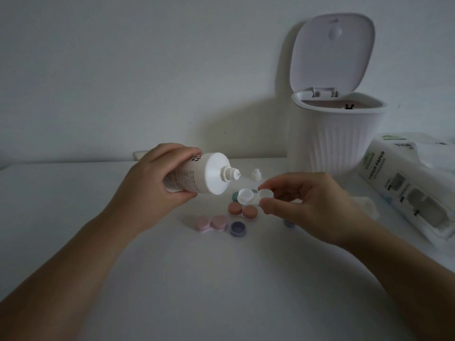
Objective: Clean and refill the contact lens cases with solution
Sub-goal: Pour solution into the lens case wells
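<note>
Left hand (pixel 157 178) grips white plastic solution bottle (pixel 197 174), nozzle tilted just above open white lens case (pixel 253 196) pinched by right hand (pixel 305 205). Squeeze gently; keep case level; nozzle off rim.

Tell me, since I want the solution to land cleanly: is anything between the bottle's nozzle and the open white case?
Nothing visible. The left hand holds the solution bottle tilted, nozzle bare; its cap stands on the table behind. The right hand pinches the white lens case, its wells uncovered, just below the nozzle.
</note>
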Available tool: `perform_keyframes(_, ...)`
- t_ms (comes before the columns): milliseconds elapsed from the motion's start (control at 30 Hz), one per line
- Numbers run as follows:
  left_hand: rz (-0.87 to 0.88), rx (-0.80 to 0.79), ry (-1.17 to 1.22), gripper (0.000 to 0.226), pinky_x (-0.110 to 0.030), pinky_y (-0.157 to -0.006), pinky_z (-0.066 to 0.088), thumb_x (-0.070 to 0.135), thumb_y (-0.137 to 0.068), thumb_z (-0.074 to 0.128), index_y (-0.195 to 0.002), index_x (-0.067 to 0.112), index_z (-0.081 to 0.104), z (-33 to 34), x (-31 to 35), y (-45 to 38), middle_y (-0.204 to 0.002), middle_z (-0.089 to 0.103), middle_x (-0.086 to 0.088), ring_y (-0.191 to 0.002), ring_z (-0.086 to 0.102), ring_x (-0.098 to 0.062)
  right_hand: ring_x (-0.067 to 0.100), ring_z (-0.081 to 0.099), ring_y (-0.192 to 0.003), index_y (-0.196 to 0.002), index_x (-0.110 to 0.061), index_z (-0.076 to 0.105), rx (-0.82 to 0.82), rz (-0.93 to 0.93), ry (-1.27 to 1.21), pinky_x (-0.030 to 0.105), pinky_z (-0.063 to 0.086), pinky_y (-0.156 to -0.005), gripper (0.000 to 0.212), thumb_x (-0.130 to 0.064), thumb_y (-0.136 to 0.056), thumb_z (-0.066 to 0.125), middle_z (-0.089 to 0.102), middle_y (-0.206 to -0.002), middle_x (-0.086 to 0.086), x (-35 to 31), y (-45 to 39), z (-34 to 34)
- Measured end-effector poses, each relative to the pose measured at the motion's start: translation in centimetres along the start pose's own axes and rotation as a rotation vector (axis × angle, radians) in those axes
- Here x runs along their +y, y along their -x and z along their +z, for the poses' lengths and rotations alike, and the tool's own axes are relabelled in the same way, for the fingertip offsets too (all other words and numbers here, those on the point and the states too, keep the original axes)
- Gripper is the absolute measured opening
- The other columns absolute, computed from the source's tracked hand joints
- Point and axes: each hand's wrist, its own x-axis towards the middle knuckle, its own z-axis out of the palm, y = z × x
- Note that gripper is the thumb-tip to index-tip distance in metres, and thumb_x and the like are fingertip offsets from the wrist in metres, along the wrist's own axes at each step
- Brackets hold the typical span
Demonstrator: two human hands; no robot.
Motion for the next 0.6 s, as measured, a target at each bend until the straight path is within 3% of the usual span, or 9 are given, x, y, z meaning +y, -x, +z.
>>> perform_keyframes(300, 0.063, -0.033, -0.041, 0.068, -0.019, -0.097, 0.043, 0.004, -0.067, 0.091, -0.128, 0.02, 0.066, 0.19, 0.47, -0.13, -0.128, 0.06, 0.005, -0.116, 0.059, -0.014, -0.007, 0.059, -0.049, -0.093, -0.021, 0.077, 0.025, -0.021, 0.014, 0.003, 0.042, -0.058, 0.013, -0.018, -0.081, 0.081, 0.068, -0.059, -0.022, 0.49, -0.15, 0.08)
perform_keyframes(600, 0.09, -0.016, -0.079, 0.066, -0.015, -0.099, 0.038, 0.0, -0.066, 0.089, -0.126, 0.016, 0.068, 0.15, 0.76, -0.29, -0.126, 0.061, 0.001, -0.116, 0.057, -0.016, -0.007, 0.06, -0.05, -0.091, -0.024, 0.076, 0.007, -0.045, 0.011, 0.004, 0.044, -0.057, 0.012, -0.019, -0.081, 0.081, 0.068, -0.062, -0.024, 0.43, -0.2, 0.2)
